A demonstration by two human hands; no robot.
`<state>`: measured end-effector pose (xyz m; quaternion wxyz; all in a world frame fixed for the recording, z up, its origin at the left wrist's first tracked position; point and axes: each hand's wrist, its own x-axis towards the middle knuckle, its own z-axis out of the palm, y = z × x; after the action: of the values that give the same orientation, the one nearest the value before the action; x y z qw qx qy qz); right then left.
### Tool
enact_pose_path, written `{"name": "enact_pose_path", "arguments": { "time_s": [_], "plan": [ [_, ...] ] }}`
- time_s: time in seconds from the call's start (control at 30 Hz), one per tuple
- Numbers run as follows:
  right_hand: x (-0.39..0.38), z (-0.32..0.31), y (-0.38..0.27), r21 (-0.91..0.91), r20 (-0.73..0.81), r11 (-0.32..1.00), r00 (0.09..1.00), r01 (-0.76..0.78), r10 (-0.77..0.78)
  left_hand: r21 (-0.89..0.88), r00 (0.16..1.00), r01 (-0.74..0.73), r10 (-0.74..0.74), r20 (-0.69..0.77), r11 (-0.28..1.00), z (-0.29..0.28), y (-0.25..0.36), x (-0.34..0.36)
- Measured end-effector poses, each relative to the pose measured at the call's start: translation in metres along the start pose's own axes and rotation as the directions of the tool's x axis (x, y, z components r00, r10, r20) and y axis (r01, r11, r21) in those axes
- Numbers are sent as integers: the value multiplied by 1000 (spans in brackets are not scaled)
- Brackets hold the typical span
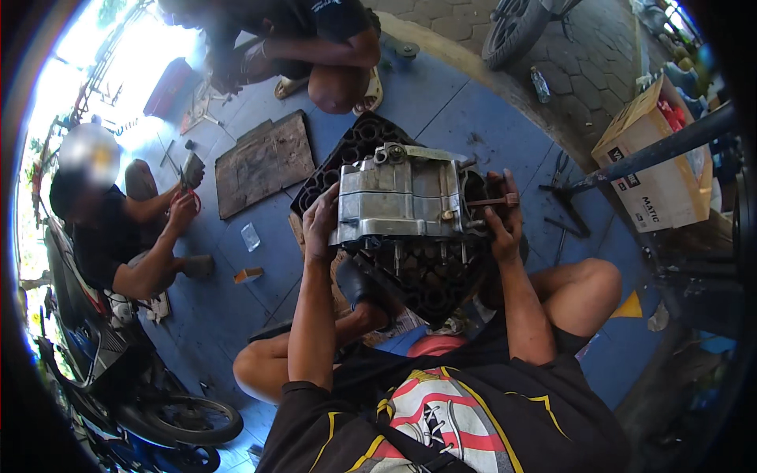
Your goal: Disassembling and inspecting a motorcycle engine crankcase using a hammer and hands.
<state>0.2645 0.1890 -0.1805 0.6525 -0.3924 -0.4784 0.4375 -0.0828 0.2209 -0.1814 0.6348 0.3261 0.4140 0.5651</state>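
A silver metal engine case (402,193) is gripped from both sides above a black lattice plastic stand (430,292). My left hand (321,222) presses flat against its left side, fingers along the edge. On the right, my right hand (505,213) curls round the case's end, by a brownish rod with a wide head (493,202) that sticks out there. I cannot tell whether that hand also grips the rod. Several studs point down from the case's near edge. The stand's middle is hidden beneath the case.
A worn dark board (264,164) lies on the blue tiled floor. At left a seated person (118,229) holds red-handled scissors (186,197); another person (315,47) crouches at the far side. Motorcycles (181,418) stand at lower left. A cardboard box (654,189) is at right, near pliers (558,169).
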Motion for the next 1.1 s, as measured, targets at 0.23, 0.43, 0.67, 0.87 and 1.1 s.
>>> {"name": "enact_pose_path", "arguments": {
  "time_s": [0.23,0.43,0.67,0.87,1.1],
  "plan": [
    [-10,-15,-17,411,140,880,970,-238,197,380,834,86,142,-533,921,7,-10,-13],
    [27,-37,-21,279,124,565,612,-777,781,105,767,632,-600,-226,768,26,23,-12],
    [42,-10,-27,292,-30,564,582,-773,813,245,663,738,-743,-88,629,56,51,5],
    [28,-14,-13,169,-97,759,755,-629,648,286,725,683,-672,-151,672,31,24,6],
    [11,-10,-40,171,-139,838,829,-518,541,209,849,496,-421,-320,843,32,8,0]
  ]
}}
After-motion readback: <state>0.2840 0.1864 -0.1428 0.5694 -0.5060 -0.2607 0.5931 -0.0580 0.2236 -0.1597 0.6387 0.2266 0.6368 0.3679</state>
